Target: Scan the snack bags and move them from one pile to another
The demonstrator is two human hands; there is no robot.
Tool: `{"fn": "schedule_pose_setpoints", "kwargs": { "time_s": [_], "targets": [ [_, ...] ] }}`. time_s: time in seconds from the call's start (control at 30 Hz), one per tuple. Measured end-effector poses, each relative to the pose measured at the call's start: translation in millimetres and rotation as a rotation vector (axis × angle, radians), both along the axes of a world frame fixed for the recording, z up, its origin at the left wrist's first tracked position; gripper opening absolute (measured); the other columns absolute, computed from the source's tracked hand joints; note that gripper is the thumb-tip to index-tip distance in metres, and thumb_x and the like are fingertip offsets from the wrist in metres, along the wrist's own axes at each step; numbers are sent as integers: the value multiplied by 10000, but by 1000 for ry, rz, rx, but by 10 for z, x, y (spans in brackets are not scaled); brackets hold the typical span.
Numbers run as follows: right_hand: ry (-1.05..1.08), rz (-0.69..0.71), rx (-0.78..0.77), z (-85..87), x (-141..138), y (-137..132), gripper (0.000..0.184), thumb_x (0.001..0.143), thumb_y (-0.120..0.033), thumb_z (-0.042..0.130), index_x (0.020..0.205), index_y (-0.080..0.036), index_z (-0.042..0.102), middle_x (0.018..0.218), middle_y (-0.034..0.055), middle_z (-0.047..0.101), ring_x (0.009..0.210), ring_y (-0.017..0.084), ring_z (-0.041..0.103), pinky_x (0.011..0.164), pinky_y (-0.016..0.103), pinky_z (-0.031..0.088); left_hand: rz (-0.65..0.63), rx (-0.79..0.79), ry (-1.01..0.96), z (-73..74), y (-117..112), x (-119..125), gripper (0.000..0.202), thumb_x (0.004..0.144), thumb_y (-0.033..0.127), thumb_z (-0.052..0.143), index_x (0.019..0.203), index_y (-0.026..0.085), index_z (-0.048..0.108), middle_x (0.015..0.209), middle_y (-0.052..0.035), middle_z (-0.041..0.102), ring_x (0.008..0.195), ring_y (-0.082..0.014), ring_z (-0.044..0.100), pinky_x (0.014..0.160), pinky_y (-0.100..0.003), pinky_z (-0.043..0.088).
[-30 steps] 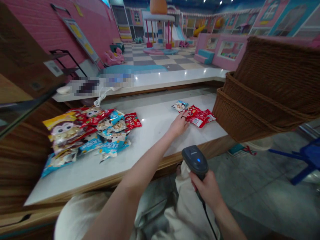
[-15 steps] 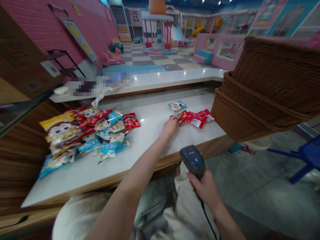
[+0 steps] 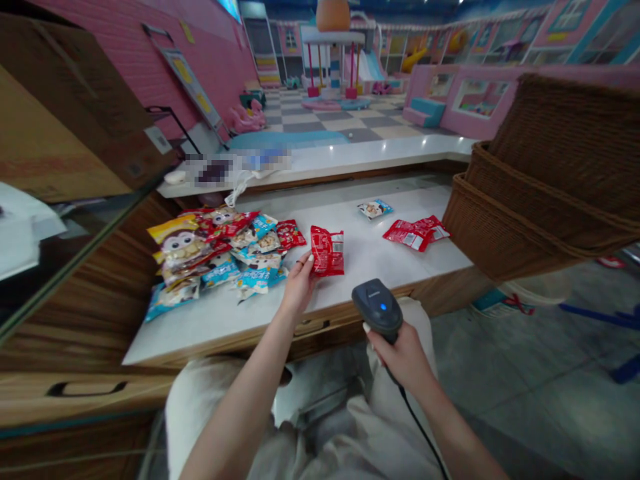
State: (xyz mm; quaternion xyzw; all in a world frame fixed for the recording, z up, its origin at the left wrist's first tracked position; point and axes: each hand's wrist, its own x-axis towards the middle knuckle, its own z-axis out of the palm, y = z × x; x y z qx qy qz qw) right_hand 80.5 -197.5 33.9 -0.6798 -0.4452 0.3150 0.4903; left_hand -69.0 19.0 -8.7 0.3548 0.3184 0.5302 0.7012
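Note:
My left hand (image 3: pixel 299 283) grips a red snack packet (image 3: pixel 327 251) by its left edge and holds it up just above the white counter (image 3: pixel 350 267), its back turned toward me. My right hand (image 3: pixel 400 353) is wrapped round the handle of a dark barcode scanner (image 3: pixel 376 309) with a blue light on top, a little below and to the right of the packet. A black cable runs from the scanner down past my wrist.
A heap of colourful snack bags (image 3: pixel 215 257) lies at the counter's left. More red packets (image 3: pixel 416 233) and a small blue packet (image 3: pixel 375 209) lie farther back. Stacked wicker baskets (image 3: pixel 540 200) stand at the right end. A drawer (image 3: pixel 85 390) sits under the counter at left.
My left hand has lifted one red packet from the pile by the baskets and carried it left and toward me. The scanner hand has barely shifted. My head has turned left.

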Motion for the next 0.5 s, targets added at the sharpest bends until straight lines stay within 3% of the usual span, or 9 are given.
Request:
{"fn": "schedule_pose_setpoints", "kwargs": {
  "time_s": [0.13, 0.23, 0.37, 0.5],
  "targets": [
    [2, 37, -18, 27, -56, 41, 267, 818, -457, 629, 620, -286, 573, 436, -17, 566, 387, 197, 573, 445, 290, 447, 42, -65, -117, -63, -15, -59, 340, 843, 440, 871, 1022, 175, 758, 1042, -77, 842, 1063, -240, 792, 1020, -385, 604],
    [-33, 31, -16, 38, -68, 64, 277, 810, -466, 627, 604, -295, 554, 428, -15, 559, 386, 194, 556, 444, 291, 441, 44, -21, -124, -98, -12, -44, 460, 788, 514, 917, 1067, 192, 743, 1084, -74, 839, 1122, -256, 780, 1073, -407, 571],
    [-45, 28, -7, 57, -103, 91, 291, 809, -485, 628, 601, -296, 548, 429, -13, 563, 381, 191, 554, 447, 291, 441, 27, 66, -34, -143, -41, -25, 583, 644, 423, 1025, 1092, 203, 723, 1090, -45, 829, 990, -214, 779, 1007, -363, 573],
    [-27, 39, -1, 68, -153, 119, 295, 812, -485, 637, 609, -289, 552, 435, -17, 573, 391, 191, 586, 475, 287, 466, 26, 114, 24, -160, -68, -18, 559, 680, 457, 995, 1090, 199, 714, 1088, -47, 820, 936, -198, 759, 937, -341, 578]
  ]
}}
